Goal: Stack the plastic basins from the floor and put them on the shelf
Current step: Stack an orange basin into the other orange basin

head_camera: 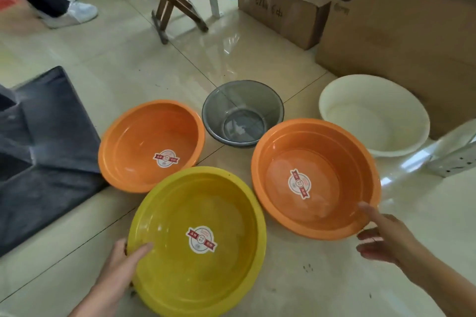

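Observation:
Several plastic basins sit on the tiled floor. A yellow basin (206, 278) lies nearest me; my left hand (123, 265) grips its left rim, thumb inside. To its right is an orange basin (283, 203); my right hand (383, 237) touches its near right rim, thumb on the inside wall, fingers spread below the edge. A second orange basin (134, 152) lies at the left. A small grey see-through basin (231, 108) stands behind them, and a white basin (401, 121) at the right.
A dark grey mat (46, 152) lies at the left. Large cardboard boxes (399, 33) stand at the back right, a wooden folding stand (172, 5) at the back. Another person's legs and white shoes (74, 11) are at the top left. A metal rail (453, 154) lies at the right.

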Demonstrator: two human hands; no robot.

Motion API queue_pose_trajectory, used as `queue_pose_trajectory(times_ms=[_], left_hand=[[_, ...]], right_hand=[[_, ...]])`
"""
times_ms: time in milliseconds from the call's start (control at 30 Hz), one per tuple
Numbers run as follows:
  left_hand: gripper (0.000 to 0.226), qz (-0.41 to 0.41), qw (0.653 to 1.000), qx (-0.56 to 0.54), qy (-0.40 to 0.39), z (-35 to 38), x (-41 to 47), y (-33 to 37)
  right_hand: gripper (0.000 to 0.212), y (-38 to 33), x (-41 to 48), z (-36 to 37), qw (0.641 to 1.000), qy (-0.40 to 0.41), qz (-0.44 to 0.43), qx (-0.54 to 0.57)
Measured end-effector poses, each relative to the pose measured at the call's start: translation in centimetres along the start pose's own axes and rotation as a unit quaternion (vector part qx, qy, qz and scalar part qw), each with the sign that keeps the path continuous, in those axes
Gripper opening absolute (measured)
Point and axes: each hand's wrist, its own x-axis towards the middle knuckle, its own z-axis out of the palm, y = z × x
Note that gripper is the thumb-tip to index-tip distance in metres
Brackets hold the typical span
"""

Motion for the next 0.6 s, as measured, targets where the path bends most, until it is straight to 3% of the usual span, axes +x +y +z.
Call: queue_pose_trajectory(times_ms=[100, 167, 333, 467, 600], left_hand=[[0.04, -0.048, 0.997, -0.042, -0.051, 1.1, -1.9, -0.7], [0.043, -0.044, 0.996, -0.042, -0.06, 0.7, -2.4, -0.9], [0.054, -0.022, 0.996, -0.067, -0.062, -3.4, -5.2, 1.5], [0.051, 0.05, 0.993, -0.065, -0.088, -4.3, -8.5, 7.9], [0.045, 0.164, 0.968, -0.028, -0.188, 1.6, -9.1, 14.7]], right_hand=[[0.049, 0.7, 1.0, 0.5, 0.99, -0.048, 0.025, 0.13], [0.036, 1.0, 1.4, 1.2, 0.987, -0.056, 0.015, 0.152], [0.039, 0.9, 1.3, 1.4, 0.983, -0.054, 0.013, 0.174], [0.044, 0.6, 0.6, 1.7, 0.974, -0.047, 0.007, 0.22], [0.058, 0.6, 0.2, 1.7, 0.965, -0.063, 0.009, 0.254]])
